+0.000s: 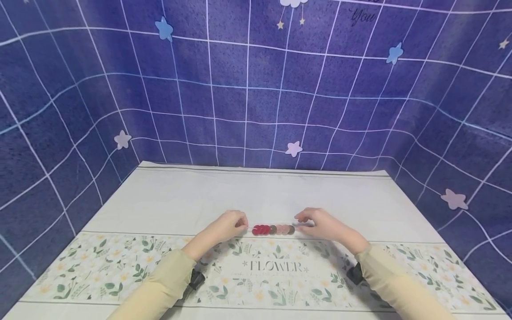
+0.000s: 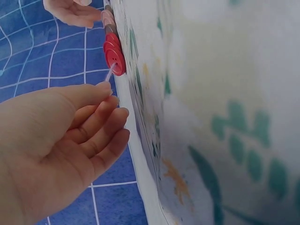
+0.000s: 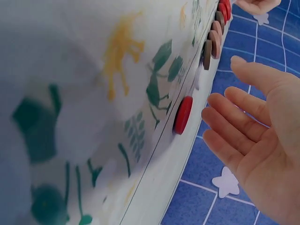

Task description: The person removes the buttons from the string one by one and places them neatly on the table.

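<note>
A short row of buttons (image 1: pixel 273 230), red at the left, then brown and pink, lies strung on a thin pale cord at the middle of the table. My left hand (image 1: pixel 242 225) is at its left end. In the left wrist view, the thumb and forefinger of my left hand (image 2: pixel 107 89) pinch the cord just short of the red buttons (image 2: pixel 114 54). My right hand (image 1: pixel 302 218) is at the row's right end. In the right wrist view, my right hand (image 3: pixel 234 108) has straight, spread fingers that hold nothing, beside one loose red button (image 3: pixel 183 115) on the cloth.
The table wears a white cloth (image 1: pixel 256 191) with a floral band and the word FLOWER along its near side. A blue grid-patterned backdrop (image 1: pixel 256 89) with paper stars closes in the back and both sides. Both forearms in beige sleeves rest on the near part of the table.
</note>
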Tool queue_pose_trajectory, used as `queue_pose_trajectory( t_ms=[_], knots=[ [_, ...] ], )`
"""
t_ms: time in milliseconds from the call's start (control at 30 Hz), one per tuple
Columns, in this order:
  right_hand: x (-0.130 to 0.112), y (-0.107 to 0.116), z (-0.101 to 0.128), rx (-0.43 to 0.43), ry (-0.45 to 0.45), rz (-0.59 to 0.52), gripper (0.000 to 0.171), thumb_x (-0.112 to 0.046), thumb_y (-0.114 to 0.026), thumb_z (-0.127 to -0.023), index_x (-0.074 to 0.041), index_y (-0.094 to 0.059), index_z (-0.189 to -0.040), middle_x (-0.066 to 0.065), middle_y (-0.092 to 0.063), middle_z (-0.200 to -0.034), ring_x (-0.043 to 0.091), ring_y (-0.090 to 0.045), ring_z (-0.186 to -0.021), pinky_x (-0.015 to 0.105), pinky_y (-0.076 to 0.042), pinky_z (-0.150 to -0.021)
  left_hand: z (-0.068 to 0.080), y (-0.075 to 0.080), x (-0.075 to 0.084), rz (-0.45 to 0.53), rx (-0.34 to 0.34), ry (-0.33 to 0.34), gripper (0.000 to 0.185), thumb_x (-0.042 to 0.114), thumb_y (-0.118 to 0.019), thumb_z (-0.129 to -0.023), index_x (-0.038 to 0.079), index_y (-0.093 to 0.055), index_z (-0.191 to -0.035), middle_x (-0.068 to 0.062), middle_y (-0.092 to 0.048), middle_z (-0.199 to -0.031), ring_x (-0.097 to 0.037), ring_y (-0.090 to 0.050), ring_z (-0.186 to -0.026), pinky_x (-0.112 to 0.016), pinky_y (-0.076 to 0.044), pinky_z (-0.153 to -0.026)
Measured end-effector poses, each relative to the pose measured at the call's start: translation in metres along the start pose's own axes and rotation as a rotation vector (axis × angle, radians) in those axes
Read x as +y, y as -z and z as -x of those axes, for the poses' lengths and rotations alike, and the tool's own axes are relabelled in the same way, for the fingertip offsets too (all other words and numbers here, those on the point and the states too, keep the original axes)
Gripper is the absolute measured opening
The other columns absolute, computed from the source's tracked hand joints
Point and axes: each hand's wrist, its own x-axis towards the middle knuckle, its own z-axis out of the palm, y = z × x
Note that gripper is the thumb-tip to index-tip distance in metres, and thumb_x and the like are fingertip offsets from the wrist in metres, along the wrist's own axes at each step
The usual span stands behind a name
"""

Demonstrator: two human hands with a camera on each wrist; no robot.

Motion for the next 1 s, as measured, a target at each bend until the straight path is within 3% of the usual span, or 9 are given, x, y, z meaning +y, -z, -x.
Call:
queue_pose_trajectory(
  t_ms=[267,1000],
  knots=[
    [-0.005,-0.004,-0.006,-0.024,-0.008,-0.011,0.031,-0.019,-0.068,-0.084,0.0,-0.064,-0.109,0.009,-0.068,-0.101,0.023,-0.064,-0.093,0.037,-0.052,-0.084,-0.001,0.0,-0.001,0.002,0.047,-0.037,0.005,0.015,-0.063,-0.088,0.011,-0.062,-0.084,0.006,-0.059,-0.077,-0.007,-0.054,-0.072,-0.026,-0.049,-0.07],
    [-0.008,-0.016,-0.012,-0.078,-0.035,-0.021,0.037,-0.025,-0.071,-0.082,-0.003,-0.065,-0.111,0.005,-0.064,-0.102,0.021,-0.062,-0.096,0.038,-0.05,-0.088,-0.001,0.001,0.001,-0.001,0.045,0.002,0.006,0.019,-0.064,-0.088,0.013,-0.064,-0.086,0.006,-0.06,-0.079,-0.007,-0.055,-0.074,-0.026,-0.049,-0.072]
  ],
)
